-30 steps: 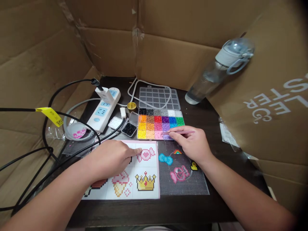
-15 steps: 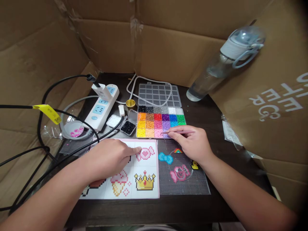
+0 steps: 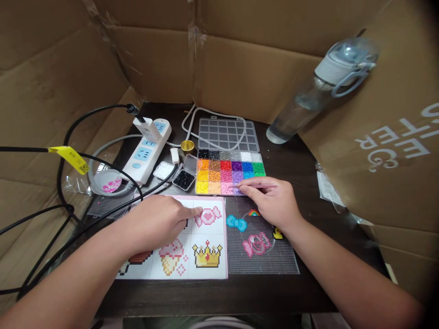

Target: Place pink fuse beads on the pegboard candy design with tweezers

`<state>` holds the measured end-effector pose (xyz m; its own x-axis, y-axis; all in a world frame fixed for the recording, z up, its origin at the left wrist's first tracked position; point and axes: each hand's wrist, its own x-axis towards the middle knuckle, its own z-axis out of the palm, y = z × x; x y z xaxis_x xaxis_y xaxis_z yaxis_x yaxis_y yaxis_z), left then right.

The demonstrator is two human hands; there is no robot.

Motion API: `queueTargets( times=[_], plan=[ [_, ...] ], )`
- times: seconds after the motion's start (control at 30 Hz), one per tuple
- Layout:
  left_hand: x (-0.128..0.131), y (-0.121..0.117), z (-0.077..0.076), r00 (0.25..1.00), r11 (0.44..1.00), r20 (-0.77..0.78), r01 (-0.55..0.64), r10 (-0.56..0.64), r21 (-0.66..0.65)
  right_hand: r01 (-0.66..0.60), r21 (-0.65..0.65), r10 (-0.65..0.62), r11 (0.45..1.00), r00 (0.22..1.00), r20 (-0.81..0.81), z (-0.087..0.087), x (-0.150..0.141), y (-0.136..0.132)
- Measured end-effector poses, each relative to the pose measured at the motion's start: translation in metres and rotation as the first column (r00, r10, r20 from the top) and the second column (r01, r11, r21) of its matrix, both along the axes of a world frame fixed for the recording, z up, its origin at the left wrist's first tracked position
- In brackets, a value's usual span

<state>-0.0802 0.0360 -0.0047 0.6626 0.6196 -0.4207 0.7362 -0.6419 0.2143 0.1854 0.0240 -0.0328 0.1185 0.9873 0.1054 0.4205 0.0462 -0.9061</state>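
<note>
View slightly shifted, water bottle (image 3: pixel 308 98) higher, box lettering (image 3: pixel 380 138) farther right than before

Tweezers (image 3: pixel 262 186): pink
Sorted beads (image 3: pixel 225 165): multicoloured grid, yellow at near left
Pattern sheet (image 3: pixel 207 237): white, pink-edged, pixel-patterned
Bead bow (image 3: pixel 236 223), right: bright blue
Cable tag (image 3: pixel 70 159), left: yellow

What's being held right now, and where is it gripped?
The right hand holds pink tweezers, gripped close to their tips. The left hand shows nothing held, though its palm is hidden.

Open desk (image 3: pixel 219 297) fronts the pattern sheet (image 3: pixel 190 244) and separates the bead box (image 3: pixel 206 194) from a water bottle (image 3: pixel 308 100); black cables (image 3: pixel 30 149) and a power strip (image 3: pixel 144 153) obstruct the left.
</note>
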Motion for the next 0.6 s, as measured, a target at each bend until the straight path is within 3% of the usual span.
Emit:
queueTargets(
  times=[0.6],
  plan=[
    [-0.0008, -0.0001, -0.0033, 1.0, 1.0, 0.0, -0.01, 0.01, -0.009, -0.004, -0.052, 0.005, 0.999, 1.0, 0.007, -0.0004, -0.0022, 0.0009]
  ],
)
